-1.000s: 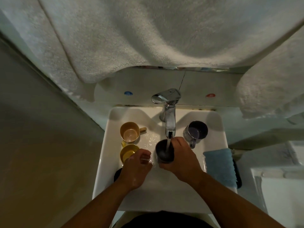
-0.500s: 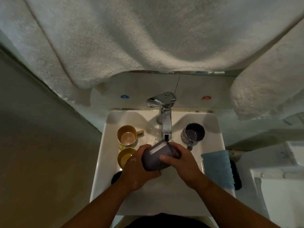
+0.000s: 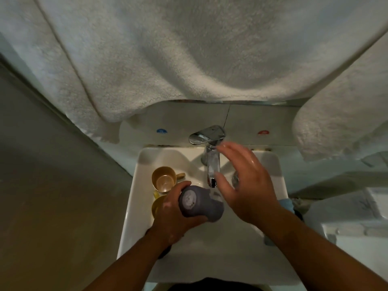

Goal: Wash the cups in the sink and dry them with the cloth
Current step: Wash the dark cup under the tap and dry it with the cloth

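My left hand grips a grey-purple cup, tipped on its side with its base toward me, just under the tap spout in the white sink. My right hand is off the cup, raised with fingers spread beside the tap and below its lever. A tan cup stands upright at the sink's left. A yellow cup sits below it, mostly hidden by my left hand. The other dark cup is almost covered by my right hand. Only an edge of the blue cloth shows.
Large white towels hang over the sink and hide the wall above the tap. A blue dot and a red dot mark the tiles behind. A grey wall runs along the left. A white counter lies at right.
My right hand let go of the grey-purple cup and rose toward the tap. My left hand now holds the tipped cup alone.
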A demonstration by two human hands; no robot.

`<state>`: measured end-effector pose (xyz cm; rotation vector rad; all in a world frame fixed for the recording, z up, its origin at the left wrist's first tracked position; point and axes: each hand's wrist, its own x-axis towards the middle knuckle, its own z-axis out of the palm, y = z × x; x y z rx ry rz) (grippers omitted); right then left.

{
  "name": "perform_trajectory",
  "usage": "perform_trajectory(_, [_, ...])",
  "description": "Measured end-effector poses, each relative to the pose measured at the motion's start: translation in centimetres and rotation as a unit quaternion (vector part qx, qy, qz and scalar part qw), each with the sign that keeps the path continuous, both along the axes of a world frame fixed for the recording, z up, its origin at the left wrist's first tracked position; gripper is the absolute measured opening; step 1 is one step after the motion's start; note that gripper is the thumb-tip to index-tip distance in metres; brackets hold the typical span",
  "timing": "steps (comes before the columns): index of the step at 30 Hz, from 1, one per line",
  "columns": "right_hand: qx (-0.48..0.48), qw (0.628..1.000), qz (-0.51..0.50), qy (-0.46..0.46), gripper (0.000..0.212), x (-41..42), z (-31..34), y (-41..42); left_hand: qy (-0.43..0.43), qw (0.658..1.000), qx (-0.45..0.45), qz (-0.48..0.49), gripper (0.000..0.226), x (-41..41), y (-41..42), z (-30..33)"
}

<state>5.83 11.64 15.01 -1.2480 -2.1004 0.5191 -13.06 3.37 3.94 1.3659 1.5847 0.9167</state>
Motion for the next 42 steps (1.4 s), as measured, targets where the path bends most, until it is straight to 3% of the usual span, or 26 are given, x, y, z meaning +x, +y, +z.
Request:
perform_trajectory(5, [-0.013,0.988,0.044,-0.147,0.072,-3.6,1.0,2.5,-0.017,0.999,0.036,-0.014,0.097,-0.3,0.0,-0.2])
perform_trajectory(7, [-0.022,0.985,0.038,-0.165,0.076,-4.1,-0.3,2.0,0.007,0.997,0.074,-0.019,0.085,-0.4,0.2,-0.1])
perform_trajectory(18, [-0.049,0.995,0.035,-0.082,0.076,-3.9,-2.0,0.2,0.097,0.986,0.113,-0.071,0.087,-1.6,0.7,0.4])
perform_trajectory(22, [-0.07,0.993,-0.087,0.03,0.063,0.0,-2.6,-2.1,0.148,0.974,0.132,-0.109,0.091,-0.7,0.2,1.9])
perform_trajectory(24, [-0.1,0.983,-0.144,0.061,0.055,2.2,-3.3,-3.9,0.107,0.982,0.105,-0.116,0.089,0.3,-1.0,2.6])
perform_trajectory(26, [-0.166,0.96,-0.203,0.102,0.049,4.1,-4.3,-5.8,0.061,0.988,0.067,-0.124,0.087,1.2,-2.2,1.7])
perform_trajectory(28, [-0.253,0.924,-0.245,0.148,0.043,5.6,-5.8,-7.5,0.088,0.985,0.036,-0.145,0.089,2.0,-2.5,-0.5])
perform_trajectory(31, [-0.281,0.925,-0.237,0.096,0.039,7.5,-7.8,-9.3,0.177,0.968,0.0,-0.177,0.095,3.4,-2.7,-2.3])
perform_trajectory(36, [-0.274,0.937,-0.214,0.023,0.039,10.9,-8.5,-8.7,0.138,0.98,-0.003,-0.147,0.092,5.7,-1.6,-1.5])
perform_trajectory(39, [-0.278,0.943,-0.183,0.005,0.034,12.7,-9.2,-7.8,0.2,0.966,0.002,-0.164,0.085,7.2,-1.0,-1.2])
perform_trajectory(42, [-0.274,0.95,-0.147,-0.017,0.031,14.1,-9.5,-7.1,0.202,0.971,-0.012,-0.128,0.084,9.5,-0.6,0.0])
